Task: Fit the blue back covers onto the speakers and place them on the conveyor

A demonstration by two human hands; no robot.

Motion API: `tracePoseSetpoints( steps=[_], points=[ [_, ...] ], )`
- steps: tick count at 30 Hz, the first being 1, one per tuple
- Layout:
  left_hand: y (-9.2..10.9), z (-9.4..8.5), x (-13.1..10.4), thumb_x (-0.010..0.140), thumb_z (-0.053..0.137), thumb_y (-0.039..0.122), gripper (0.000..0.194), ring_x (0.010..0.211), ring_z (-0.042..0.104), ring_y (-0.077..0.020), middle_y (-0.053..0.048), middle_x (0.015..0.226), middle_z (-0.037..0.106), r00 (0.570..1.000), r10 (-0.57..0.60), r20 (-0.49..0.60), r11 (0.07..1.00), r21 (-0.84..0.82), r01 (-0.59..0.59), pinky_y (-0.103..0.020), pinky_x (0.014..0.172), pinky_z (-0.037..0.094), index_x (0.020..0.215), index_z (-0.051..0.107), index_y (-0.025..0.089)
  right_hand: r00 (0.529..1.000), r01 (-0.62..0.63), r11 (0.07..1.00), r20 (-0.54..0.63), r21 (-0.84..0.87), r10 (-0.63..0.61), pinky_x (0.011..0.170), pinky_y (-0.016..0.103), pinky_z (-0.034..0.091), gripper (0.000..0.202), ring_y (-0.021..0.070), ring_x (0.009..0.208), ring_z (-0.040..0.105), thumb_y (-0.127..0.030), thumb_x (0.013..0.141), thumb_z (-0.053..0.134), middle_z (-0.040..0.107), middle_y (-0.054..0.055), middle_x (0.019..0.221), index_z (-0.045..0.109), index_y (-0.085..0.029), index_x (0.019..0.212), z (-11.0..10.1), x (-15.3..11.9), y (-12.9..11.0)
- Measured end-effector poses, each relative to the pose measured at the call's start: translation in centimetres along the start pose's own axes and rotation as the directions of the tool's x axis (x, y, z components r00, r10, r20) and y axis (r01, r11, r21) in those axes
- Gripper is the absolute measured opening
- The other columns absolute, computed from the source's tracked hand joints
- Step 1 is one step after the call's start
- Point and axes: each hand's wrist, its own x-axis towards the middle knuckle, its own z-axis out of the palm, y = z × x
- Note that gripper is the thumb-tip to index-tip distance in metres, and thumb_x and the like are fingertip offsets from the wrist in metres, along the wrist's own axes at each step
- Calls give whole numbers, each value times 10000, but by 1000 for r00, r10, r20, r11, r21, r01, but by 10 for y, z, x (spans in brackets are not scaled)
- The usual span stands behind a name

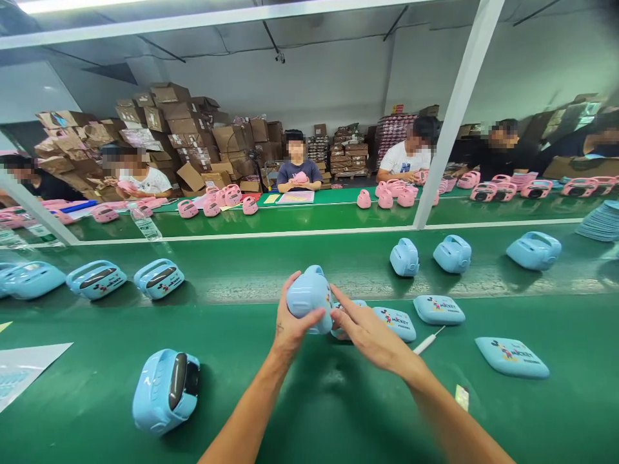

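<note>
A light blue device with a top handle [309, 293] is held up above the green table, between both of my hands. My left hand [291, 322] is wrapped round its left and lower side, thumb across the front. My right hand [360, 325] presses its fingers on the right side, where part of a printed picture shows. Behind my right hand lie partly hidden blue pieces, among them a printed blue panel [395, 323]. Farther right are two more printed panels [439, 310] [512, 357] and a white-handled screwdriver [428, 341].
A blue device [166, 392] stands at the near left, beside a paper sheet [29, 370]. Several blue devices line the belt [290, 283] beyond my hands. Across it, people sit with pink devices; a white post [457, 116] rises at the right.
</note>
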Motion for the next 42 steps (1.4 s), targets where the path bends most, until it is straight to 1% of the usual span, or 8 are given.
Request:
tracePoseSetpoints(
  steps=[2, 5, 7, 11, 16, 29, 36, 42],
  points=[
    [1, -4, 4, 582, 918, 316, 781, 1030, 720, -322, -78, 1098, 762, 987, -155, -33, 971, -190, 146, -424, 912, 585, 1291, 605, 216, 996, 75, 996, -44, -40, -77, 778, 414, 603, 578, 238, 760, 731, -493, 912, 645, 793, 37, 875, 590, -248, 1432, -7, 0, 0],
    [3, -7, 7, 694, 829, 403, 585, 1068, 716, -354, -115, 1025, 783, 938, -335, 91, 867, -360, 345, -505, 987, 554, 1186, 645, 146, 942, 267, 951, -165, -154, -291, 1000, 489, 552, 560, 300, 1122, 692, -393, 788, 798, 739, 85, 1243, 683, -276, 1323, -15, 2, -1],
    [5, -5, 6, 751, 782, 376, 482, 1072, 720, -336, -112, 1018, 789, 922, -349, 169, 828, -405, 388, -509, 1038, 525, 1147, 659, 131, 908, 371, 907, -129, -198, -399, 1137, 544, 445, 620, 330, 1335, 566, -358, 744, 844, 624, 80, 1441, 671, -306, 1338, -16, 2, 0],
    [4, 2, 2, 813, 738, 349, 427, 1073, 723, -309, -103, 1046, 787, 901, -362, 240, 785, -442, 433, -511, 1093, 485, 1164, 662, 118, 894, 422, 885, -73, -195, -442, 1193, 608, 360, 651, 340, 1405, 501, -337, 737, 864, 605, 77, 1465, 656, -329, 1354, -12, 4, 5],
    [-2, 0, 0, 824, 757, 371, 463, 1183, 674, -357, -124, 1107, 772, 894, -387, 224, 765, -464, 448, -548, 1108, 457, 1200, 649, 123, 899, 405, 892, -90, -200, -428, 1188, 624, 363, 620, 341, 1399, 507, -326, 739, 869, 600, 61, 1472, 674, -350, 1327, -8, 3, 8],
    [10, -12, 1, 751, 724, 498, 735, 1322, 554, -453, -183, 1282, 707, 867, -281, 412, 809, -385, 445, -647, 1077, 433, 1369, 548, 141, 915, 400, 916, -34, -31, -401, 1229, 556, 342, 827, 331, 1453, 455, -267, 773, 840, 516, 56, 1551, 477, -329, 1513, -26, -4, -2],
    [6, -14, -1, 665, 824, 457, 806, 1230, 629, -408, -111, 1176, 748, 900, -250, 358, 874, -316, 369, -568, 1054, 479, 1385, 537, 236, 812, 569, 786, 13, -242, -583, 1195, 554, 397, 921, 352, 1448, 457, -423, 731, 881, 456, 86, 1593, 440, -341, 1535, -15, -2, -2],
    [17, -12, -13, 527, 931, 396, 876, 1075, 700, -375, -89, 1195, 714, 904, -134, 407, 949, -210, 235, -530, 954, 543, 1306, 538, 313, 670, 704, 629, 15, -330, -742, 1106, 606, 480, 661, 370, 1347, 554, -422, 746, 872, 636, 77, 1422, 637, -375, 1362, -11, -7, -1]
  ],
)
